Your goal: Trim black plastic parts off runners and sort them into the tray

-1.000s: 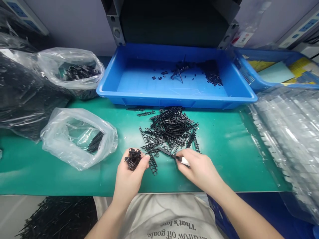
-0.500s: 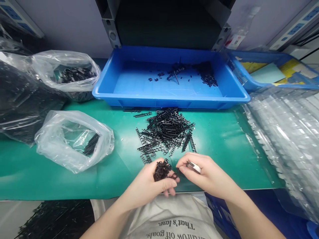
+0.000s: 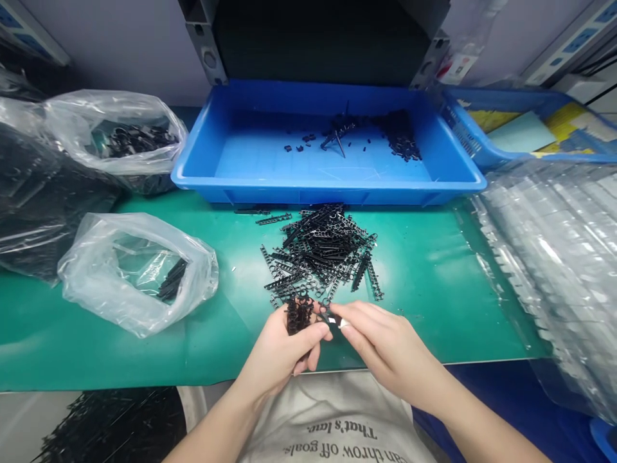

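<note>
My left hand [image 3: 284, 344] is closed around a bunch of small black plastic parts [image 3: 299, 315]. One ring-ended black piece [image 3: 326, 307] sticks out between its thumb and fingers, towards the right hand. My right hand [image 3: 380, 337] is closed, with thumb and forefinger pinched at that piece. Within its grip a small white object [image 3: 343, 323] shows only in part, and its kind cannot be made out. Just beyond both hands lies a heap of black plastic strips with small rings [image 3: 322, 251] on the green mat [image 3: 414, 257].
A blue tray [image 3: 308, 193] with black pieces stands behind the heap. Open plastic bags of black parts [image 3: 139, 270] are on the left. Stacked clear plastic trays [image 3: 563, 270] and a blue basket [image 3: 530, 154] are on the right. Below left is a tub of black scraps [image 3: 116, 427].
The hands have come together. My right hand's fingertips moved left to the black piece at my left hand, and the bunch in my left hand turned and shifted slightly left.
</note>
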